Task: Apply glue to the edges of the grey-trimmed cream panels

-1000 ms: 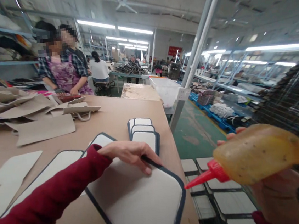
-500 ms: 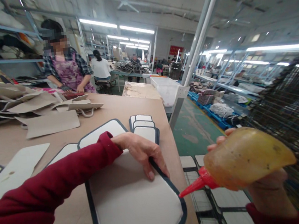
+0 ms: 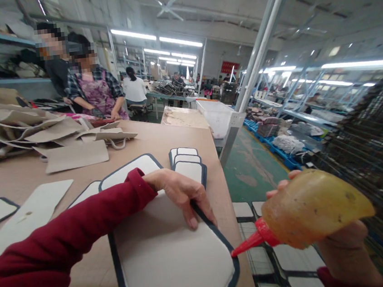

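Around the yellow bottle [image 3: 316,208], right grip [image 3: 343,239] snug (only bottle-wide).

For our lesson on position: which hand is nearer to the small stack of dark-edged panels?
Left. The left hand is in front of the small stack, gripping a larger panel; the right hand, holding the bottle, is farther off, right of the table.

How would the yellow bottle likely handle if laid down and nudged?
The yellow bottle would probably rock or roll, given its rounded body. Its translucent, slightly uneven wall suggests soft plastic that yields when squeezed. The narrow red nozzle might bend or catch.
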Demonstrator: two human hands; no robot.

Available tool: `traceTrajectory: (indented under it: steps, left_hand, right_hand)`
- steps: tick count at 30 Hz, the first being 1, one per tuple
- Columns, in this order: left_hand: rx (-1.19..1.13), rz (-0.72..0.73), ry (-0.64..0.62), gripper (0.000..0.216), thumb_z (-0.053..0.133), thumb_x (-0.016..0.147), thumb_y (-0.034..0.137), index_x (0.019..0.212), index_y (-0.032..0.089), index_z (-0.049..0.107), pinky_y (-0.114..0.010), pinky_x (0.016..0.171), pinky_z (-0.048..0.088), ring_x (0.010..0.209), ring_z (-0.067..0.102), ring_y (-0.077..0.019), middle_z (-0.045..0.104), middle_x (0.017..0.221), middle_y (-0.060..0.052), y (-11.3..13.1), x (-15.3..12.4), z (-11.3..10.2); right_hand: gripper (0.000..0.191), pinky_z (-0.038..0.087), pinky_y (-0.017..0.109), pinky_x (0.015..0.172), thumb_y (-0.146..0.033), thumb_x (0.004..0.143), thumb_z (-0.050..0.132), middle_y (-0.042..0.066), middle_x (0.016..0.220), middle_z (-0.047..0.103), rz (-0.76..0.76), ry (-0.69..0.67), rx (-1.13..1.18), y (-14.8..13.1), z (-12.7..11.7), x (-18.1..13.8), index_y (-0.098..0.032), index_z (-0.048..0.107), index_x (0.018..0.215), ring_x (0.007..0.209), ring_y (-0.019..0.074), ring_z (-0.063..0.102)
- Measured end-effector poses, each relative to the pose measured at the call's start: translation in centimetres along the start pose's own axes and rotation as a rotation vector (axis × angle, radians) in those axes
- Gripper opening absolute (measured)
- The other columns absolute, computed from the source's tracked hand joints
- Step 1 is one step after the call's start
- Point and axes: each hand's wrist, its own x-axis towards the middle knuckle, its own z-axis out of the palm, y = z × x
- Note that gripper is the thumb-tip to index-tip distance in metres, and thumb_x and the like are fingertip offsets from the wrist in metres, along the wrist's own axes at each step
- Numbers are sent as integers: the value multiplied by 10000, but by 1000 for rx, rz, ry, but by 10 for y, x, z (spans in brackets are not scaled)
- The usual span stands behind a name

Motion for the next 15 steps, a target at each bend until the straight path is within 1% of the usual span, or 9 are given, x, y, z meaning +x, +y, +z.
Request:
traceTrajectory:
  steps: [2, 4, 7, 10, 13, 15]
  left_hand:
    - [-7, -10, 6, 448, 668, 737, 118, 1176, 47, 627, -229, 936, 431, 1062, 601, -235, 707, 1006, -64, 0, -1, 1]
    - [-11, -23, 18, 446, 664, 741, 121, 1179, 44, 625, -247, 938, 436, 1060, 601, -242, 705, 1018, -72, -2, -3, 1]
    - [-18, -39, 43, 447, 649, 758, 133, 1195, 46, 613, -273, 943, 439, 1062, 596, -252, 698, 1041, -78, -7, -6, 1]
    - [-37, -52, 78, 450, 638, 775, 161, 1216, 77, 606, -261, 933, 441, 1057, 596, -241, 690, 1060, -60, -13, -11, 1]
    - [-56, -60, 132, 441, 645, 778, 190, 1209, 101, 616, -251, 910, 449, 1014, 611, -223, 690, 1056, -48, -19, -17, 1]
    - [-57, -49, 177, 442, 664, 767, 206, 1194, 98, 626, -255, 898, 455, 984, 618, -221, 692, 1047, -52, -24, -21, 0]
  right_hand:
    - [486, 561, 383, 736, -515, 622, 723, 1, 934, 692, -7, -12, 4, 0, -2, -1, -328, 624, 1060, 858, 252, 664]
    - [495, 562, 383, 733, -507, 626, 718, 5, 933, 696, -38, 7, -28, 1, -5, -4, -329, 616, 1077, 855, 254, 665]
    - [526, 555, 370, 744, -503, 592, 734, 18, 910, 703, -78, 125, -72, 3, -9, -9, -335, 615, 1076, 855, 254, 665]
    - [497, 544, 356, 763, -505, 594, 737, 29, 940, 701, -46, 232, -77, 6, -10, -15, -334, 627, 1048, 873, 243, 662]
    - [428, 560, 318, 705, -490, 612, 729, 7, 931, 704, -42, 325, -52, 11, -10, -22, -342, 648, 1005, 825, 223, 672]
    - [429, 570, 302, 671, -497, 637, 705, -18, 958, 698, -66, 346, -75, 16, -14, -26, -373, 630, 1040, 825, 215, 672]
